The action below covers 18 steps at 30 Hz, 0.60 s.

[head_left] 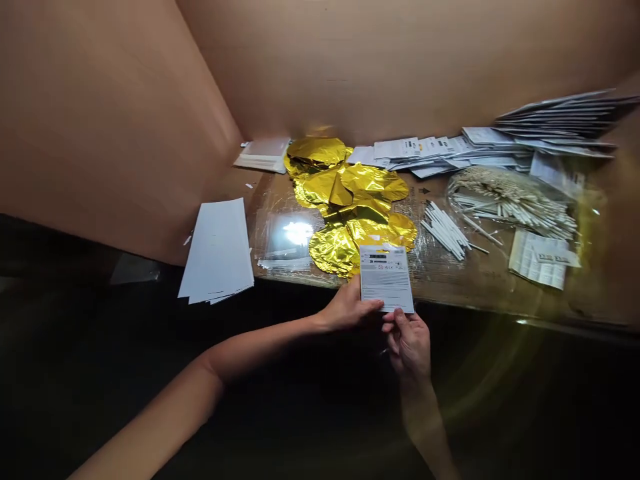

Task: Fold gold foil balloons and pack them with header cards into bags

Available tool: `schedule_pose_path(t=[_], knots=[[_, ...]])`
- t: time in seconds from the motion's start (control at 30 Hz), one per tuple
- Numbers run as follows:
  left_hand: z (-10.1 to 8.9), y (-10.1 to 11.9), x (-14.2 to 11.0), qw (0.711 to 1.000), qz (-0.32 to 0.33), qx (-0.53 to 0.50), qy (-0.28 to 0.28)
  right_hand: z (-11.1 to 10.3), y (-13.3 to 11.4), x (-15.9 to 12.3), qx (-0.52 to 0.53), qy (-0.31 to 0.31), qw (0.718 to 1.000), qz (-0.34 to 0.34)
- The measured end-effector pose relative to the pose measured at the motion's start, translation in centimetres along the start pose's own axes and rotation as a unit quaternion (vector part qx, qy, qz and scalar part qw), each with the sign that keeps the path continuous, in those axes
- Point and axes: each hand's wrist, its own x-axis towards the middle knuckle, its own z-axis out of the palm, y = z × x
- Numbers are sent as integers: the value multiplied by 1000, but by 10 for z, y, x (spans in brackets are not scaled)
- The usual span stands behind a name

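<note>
over the table edge (465, 295), left hand (349, 307) and right hand (409, 343) grips clamp a printed card (387, 279)

A card (387, 279) is held between the left hand (347, 305) and the right hand (409, 343), over the near edge of a table (480, 280) and just in front of a heap of foil balloons (350, 207). Plastic sleeves (287, 240) are laid left of the heap, and a stack of paper (217, 250) is placed further left. Loose sticks (445, 230) lie right of the heap, with a bag of sticks (515, 203) beyond them. Papers (540, 260) are set near the right side. Leaflets (500, 150) are spread behind the heap, and a small stack (263, 155) lies far left against a cardboard wall (400, 67).
</note>
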Motion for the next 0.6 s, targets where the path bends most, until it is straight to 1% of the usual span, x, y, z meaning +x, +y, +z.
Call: schedule_pose_path(t=[0.03,0.07,0.1,0.13,0.17,0.2,0.23,0.27,0.3,0.33,0.37,0.43,0.53,0.6], knots=[[-3,2,9,992,63,109,26,-8,-1,3,-3,2,1000,-1],[-5,4,18,969,130,207,44,-14,-1,7,-5,11,1000,-6],[-6,6,29,939,191,283,38,-20,-1,11,-7,25,1000,-13],[-7,8,39,911,243,332,4,-24,1,16,-8,42,999,-23],[-6,10,50,890,282,355,-47,-28,3,21,-10,58,998,-36],[-5,11,60,876,307,357,-102,-30,6,25,-14,71,996,-49],[-3,11,68,868,319,349,-150,-31,10,29,-19,80,995,-59],[-1,11,76,864,322,340,-187,-32,14,32,-25,83,994,-67],[0,10,82,861,319,334,-212,-33,18,35,-32,82,994,-72],[2,8,87,860,314,333,-225,-33,23,36,-40,79,993,-77],[3,7,89,861,309,335,-225,-34,26,37,-48,74,993,-83],[5,3,91,870,300,334,-204,-35,32,38,-64,66,991,-97],[10,-1,88,899,276,304,-153,-37,36,41,-79,74,987,-115],[16,-1,88,914,258,282,-138,-40,35,45,-92,79,986,-118]])
